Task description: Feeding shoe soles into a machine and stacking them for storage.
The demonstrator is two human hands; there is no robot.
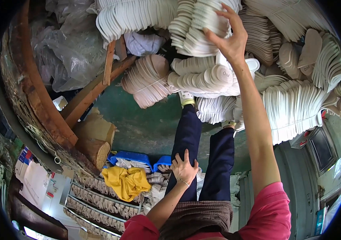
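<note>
My right arm stretches forward, and my right hand (231, 40) is spread over a white stack of shoe insoles (207, 26) at the far middle. Its thumb and fingers are apart at the stack's edge; whether they press on it is hard to tell. My left hand (184, 169) lies on my left thigh with its fingers spread and nothing in them. Below the white stack sit more bundled insoles (206, 80), some tied with string. A pinkish tied bundle (146, 80) lies to their left.
Further insole bundles (292, 106) pile up on the right and far side. At left stand a wooden frame (38, 88) and clear plastic bags (72, 56). Nearer are blue bins (130, 157), a yellow cloth (126, 182) and a rack of shoe-shaped pieces (98, 202). The floor (138, 124) is green.
</note>
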